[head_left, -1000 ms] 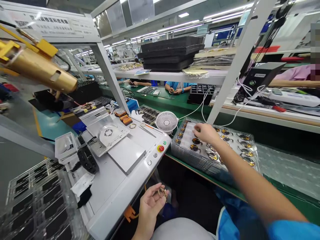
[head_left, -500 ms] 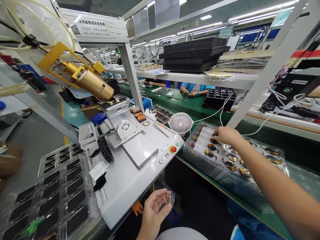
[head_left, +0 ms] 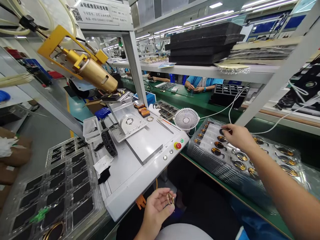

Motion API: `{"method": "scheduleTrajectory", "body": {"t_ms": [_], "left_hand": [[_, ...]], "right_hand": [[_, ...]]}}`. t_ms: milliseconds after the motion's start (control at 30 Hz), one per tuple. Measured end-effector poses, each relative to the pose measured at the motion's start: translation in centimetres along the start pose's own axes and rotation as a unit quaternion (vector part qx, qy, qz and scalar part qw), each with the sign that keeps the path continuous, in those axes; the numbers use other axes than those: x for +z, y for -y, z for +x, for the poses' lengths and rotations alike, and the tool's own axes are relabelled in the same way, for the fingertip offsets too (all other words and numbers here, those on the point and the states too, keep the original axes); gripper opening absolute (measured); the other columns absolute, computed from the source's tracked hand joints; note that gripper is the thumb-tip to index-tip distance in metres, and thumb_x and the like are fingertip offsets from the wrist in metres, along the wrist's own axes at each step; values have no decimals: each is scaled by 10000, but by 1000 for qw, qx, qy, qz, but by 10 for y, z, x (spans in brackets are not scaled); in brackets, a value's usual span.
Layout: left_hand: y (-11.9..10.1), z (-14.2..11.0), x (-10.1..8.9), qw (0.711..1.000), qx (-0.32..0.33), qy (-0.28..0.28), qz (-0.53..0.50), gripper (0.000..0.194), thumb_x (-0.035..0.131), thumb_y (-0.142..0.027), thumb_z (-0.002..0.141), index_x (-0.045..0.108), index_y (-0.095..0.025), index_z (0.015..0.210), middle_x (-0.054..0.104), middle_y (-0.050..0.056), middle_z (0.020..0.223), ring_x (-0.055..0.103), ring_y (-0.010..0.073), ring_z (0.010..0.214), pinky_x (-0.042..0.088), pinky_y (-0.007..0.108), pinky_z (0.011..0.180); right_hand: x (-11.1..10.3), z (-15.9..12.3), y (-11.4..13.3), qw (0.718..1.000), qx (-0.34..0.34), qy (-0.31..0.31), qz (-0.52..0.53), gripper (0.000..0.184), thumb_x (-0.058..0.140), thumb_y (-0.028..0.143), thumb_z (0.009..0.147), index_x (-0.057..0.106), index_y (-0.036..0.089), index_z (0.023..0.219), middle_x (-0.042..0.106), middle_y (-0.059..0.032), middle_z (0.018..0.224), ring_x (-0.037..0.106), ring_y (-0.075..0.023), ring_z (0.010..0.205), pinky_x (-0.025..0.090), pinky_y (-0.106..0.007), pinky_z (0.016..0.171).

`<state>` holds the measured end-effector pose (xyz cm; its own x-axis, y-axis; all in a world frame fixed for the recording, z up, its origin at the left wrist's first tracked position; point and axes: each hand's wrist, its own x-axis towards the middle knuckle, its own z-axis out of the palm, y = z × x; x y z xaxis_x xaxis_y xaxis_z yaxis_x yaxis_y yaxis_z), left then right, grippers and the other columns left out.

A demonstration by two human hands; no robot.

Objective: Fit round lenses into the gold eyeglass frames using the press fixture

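Low in front of my lap, my left hand [head_left: 160, 206] is closed in a pinch around a thin gold ring [head_left: 170, 199], held on edge. My right hand [head_left: 237, 136] reaches out over a clear plastic tray [head_left: 200, 150] at the right, its thumb and fingers pinching a dark round disc [head_left: 222, 131]. Several round discs with amber faces and short ribbon tails, such as this round disc [head_left: 219, 145], lie in the tray's pockets. The disc's far side is hidden by my fingers.
A white bench machine [head_left: 140, 181] with a flat metal plate, a red stop button [head_left: 177, 145] and a brass cylinder [head_left: 98, 76] stands ahead. A white fan [head_left: 186, 119] sits beyond it. Trays of black squares [head_left: 57, 183] are at left. Co-workers sit across the bench.
The view has turned slightly left, shifting the scene to the right. My right hand has lifted a little, showing the dark disc at its fingertips. My left hand keeps the ring.
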<state>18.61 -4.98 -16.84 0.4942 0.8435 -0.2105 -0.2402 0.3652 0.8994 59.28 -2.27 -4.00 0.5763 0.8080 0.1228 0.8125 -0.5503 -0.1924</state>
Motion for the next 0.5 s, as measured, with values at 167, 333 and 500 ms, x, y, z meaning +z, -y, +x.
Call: {"method": "scheduleTrajectory", "body": {"t_ms": [167, 333, 500], "left_hand": [[-17, 7, 5, 987, -24, 157, -34, 776, 960, -404, 641, 653, -244, 1335, 717, 160, 1212, 718, 310, 1094, 554, 382, 890], [-28, 11, 7, 972, -52, 209, -90, 911, 991, -542, 517, 659, -308, 1332, 553, 135, 1449, 748, 228, 927, 546, 325, 813], [-26, 3, -4, 972, -51, 196, -116, 939, 982, -566, 508, 646, -325, 1351, 540, 142, 1468, 767, 205, 862, 559, 323, 813]], "right_hand": [[26, -94, 63, 890, -290, 75, 344, 232, 595, 298, 987, 802, 247, 1077, 765, -75, 995, 721, -231, 880, 581, -346, 814], [52, -156, 110, 796, -334, 139, 486, 220, 581, 293, 1022, 779, 247, 938, 733, -60, 905, 698, -184, 762, 568, -294, 679], [57, -155, 120, 795, -370, 164, 451, 203, 536, 243, 1026, 680, 213, 885, 684, -68, 886, 659, -187, 794, 531, -298, 707]]}}
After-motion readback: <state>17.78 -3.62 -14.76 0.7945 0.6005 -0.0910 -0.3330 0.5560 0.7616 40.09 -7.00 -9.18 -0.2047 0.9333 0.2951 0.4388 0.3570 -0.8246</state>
